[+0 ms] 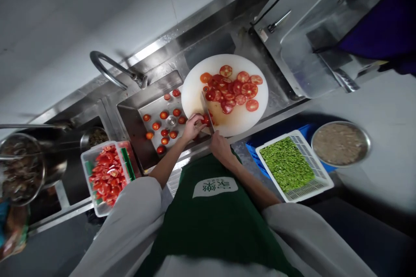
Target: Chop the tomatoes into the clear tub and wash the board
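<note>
My right hand is closed round the handle of a kitchen knife, whose blade points away from me over a round white cutting board. My left hand is closed on a tomato at the board's near left edge, just left of the blade. The fingers partly cover that tomato. Tomato slices lie in a loose heap across the middle and right of the board, some flat and some overlapping. Pale juice wets the board around them.
Several whole tomatoes sit in the sink under a curved faucet. At left stands a clear tub of cut tomatoes. On the right are a white basket of chopped greens and a round metal pan. A purple cloth hangs upper right.
</note>
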`<move>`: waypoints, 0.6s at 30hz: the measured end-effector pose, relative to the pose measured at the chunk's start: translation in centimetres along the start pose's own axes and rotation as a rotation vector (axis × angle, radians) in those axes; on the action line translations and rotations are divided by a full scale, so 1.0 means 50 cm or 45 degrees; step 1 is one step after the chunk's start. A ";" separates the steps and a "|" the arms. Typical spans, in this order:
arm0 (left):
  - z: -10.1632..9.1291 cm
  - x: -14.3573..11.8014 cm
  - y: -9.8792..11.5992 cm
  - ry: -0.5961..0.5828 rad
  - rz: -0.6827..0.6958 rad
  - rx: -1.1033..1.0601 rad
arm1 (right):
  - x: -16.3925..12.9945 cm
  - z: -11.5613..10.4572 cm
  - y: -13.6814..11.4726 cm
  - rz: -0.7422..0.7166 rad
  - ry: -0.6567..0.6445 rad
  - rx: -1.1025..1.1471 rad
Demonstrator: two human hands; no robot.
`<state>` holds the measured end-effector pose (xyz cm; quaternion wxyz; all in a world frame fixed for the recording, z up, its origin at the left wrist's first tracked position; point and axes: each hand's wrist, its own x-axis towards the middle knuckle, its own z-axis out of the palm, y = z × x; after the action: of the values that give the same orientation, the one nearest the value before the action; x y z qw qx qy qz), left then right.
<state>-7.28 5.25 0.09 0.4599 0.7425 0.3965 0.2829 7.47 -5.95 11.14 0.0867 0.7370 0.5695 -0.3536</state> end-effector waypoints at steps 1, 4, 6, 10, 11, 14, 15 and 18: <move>0.003 0.001 -0.004 0.007 -0.009 -0.016 | 0.010 -0.002 0.000 0.012 0.005 0.008; 0.009 -0.002 -0.011 0.044 -0.006 -0.019 | 0.025 -0.015 0.016 0.038 0.023 0.058; 0.015 -0.006 -0.012 0.098 0.003 0.030 | 0.022 -0.028 0.041 0.037 0.055 0.091; 0.044 0.004 -0.001 0.233 0.062 0.250 | 0.005 -0.050 0.131 -0.011 0.280 0.230; 0.055 0.013 0.003 0.234 0.080 0.323 | 0.001 -0.052 0.160 -0.029 0.347 0.300; 0.092 0.049 0.012 0.143 0.115 0.523 | -0.006 -0.050 0.250 -0.062 0.487 0.531; 0.102 0.061 0.012 0.114 0.121 0.568 | -0.009 -0.048 0.278 -0.063 0.505 0.594; 0.126 0.080 0.010 0.091 0.120 0.616 | -0.028 -0.034 0.349 -0.042 0.490 0.709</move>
<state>-0.10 5.63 -1.87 0.2407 0.8382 0.4337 0.2268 23.80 -12.01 8.49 -0.2327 0.7764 0.4687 -0.3513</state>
